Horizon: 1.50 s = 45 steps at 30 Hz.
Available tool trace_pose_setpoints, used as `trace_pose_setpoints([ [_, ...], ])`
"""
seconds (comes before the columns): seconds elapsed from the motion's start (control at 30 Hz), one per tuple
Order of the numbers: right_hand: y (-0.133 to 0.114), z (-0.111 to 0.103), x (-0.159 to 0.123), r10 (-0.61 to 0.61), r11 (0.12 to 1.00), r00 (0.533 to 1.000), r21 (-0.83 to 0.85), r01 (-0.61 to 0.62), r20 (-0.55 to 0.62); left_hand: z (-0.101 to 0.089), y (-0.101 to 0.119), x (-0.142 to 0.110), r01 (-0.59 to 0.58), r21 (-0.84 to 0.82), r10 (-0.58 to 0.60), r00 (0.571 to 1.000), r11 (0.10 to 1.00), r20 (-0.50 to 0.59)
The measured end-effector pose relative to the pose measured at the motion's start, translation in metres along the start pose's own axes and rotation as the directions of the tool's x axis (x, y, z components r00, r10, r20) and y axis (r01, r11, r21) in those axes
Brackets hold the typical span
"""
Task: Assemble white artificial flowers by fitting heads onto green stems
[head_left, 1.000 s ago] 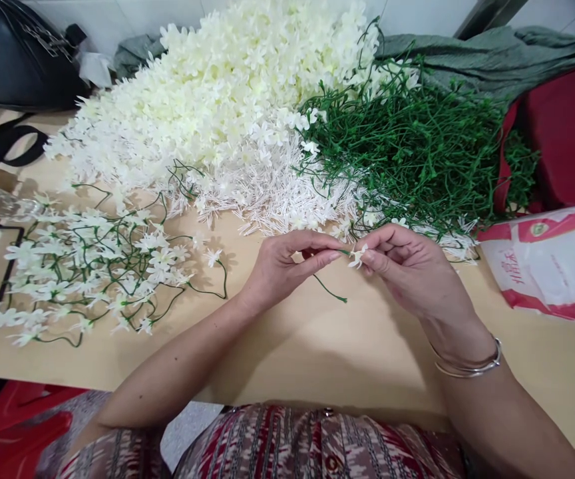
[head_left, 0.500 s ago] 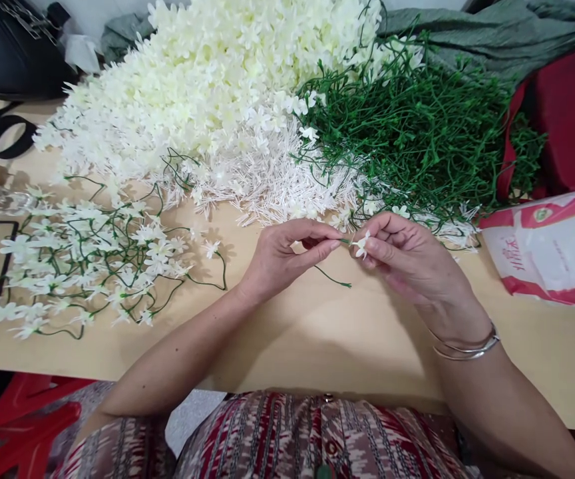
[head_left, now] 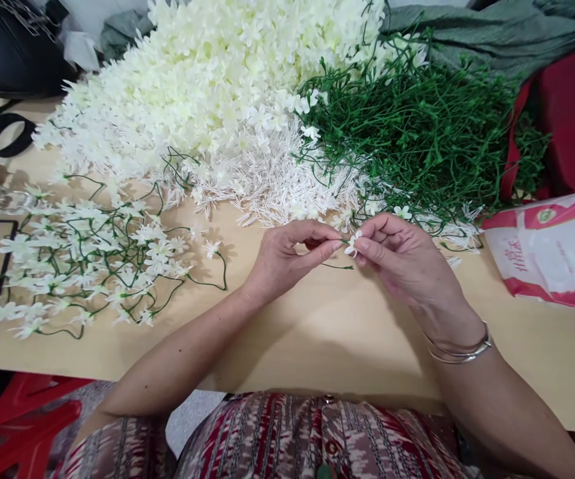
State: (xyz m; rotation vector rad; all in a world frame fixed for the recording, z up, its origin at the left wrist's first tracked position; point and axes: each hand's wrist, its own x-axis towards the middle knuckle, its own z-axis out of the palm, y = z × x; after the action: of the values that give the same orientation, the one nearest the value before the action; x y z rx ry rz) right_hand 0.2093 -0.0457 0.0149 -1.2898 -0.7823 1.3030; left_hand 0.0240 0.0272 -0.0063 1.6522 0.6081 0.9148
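Between thumb and forefinger, my left hand [head_left: 300,256] pinches a thin green plastic stem [head_left: 338,267], whose free end sticks out to the right below the fingertips. My right hand [head_left: 402,259] pinches a small white artificial flower [head_left: 353,243] by its petals. The flower's base meets the stem's tip at my left fingertips; how deep it sits there is hidden. Left of my hands lies a loose heap of white flowers on green stems [head_left: 92,253]. Behind my hands is a big pile of white blossoms [head_left: 207,73], with green stems [head_left: 417,126] heaped to its right.
Thin white sticks [head_left: 277,179] spread along the front of the blossom pile. A pink and white packet [head_left: 552,253] and a dark red bag [head_left: 574,120] are at the right. Black scissors-like handles [head_left: 5,130] and a black bag [head_left: 10,56] lie far left. A red stool [head_left: 32,426] stands below.
My right hand has moved slightly left with the flower, closing the gap to the stem in my left fingers. The stem's free end has swung up.
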Motion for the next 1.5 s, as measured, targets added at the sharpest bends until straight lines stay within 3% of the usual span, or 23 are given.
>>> trace_pose_setpoints([
  [0.3,0.014,0.002,0.006,0.042,0.999,0.997,0.017,-0.043,0.061,0.006,-0.020,-0.004,0.137,-0.112,-0.139,0.990,0.984,-0.005],
  [0.6,0.015,0.000,0.009,0.094,0.993,0.989,0.058,-0.101,0.113,0.004,-0.018,-0.002,0.146,-0.123,-0.138,0.988,0.982,0.067],
  [0.87,0.013,-0.001,0.010,0.135,0.986,0.980,0.074,-0.146,0.144,0.006,-0.017,-0.003,0.159,-0.114,-0.152,0.986,0.981,0.066],
  [1.5,0.016,0.006,0.009,0.087,0.996,0.995,0.005,-0.088,0.054,0.010,-0.018,-0.009,0.168,-0.065,-0.168,0.986,0.984,0.002],
])
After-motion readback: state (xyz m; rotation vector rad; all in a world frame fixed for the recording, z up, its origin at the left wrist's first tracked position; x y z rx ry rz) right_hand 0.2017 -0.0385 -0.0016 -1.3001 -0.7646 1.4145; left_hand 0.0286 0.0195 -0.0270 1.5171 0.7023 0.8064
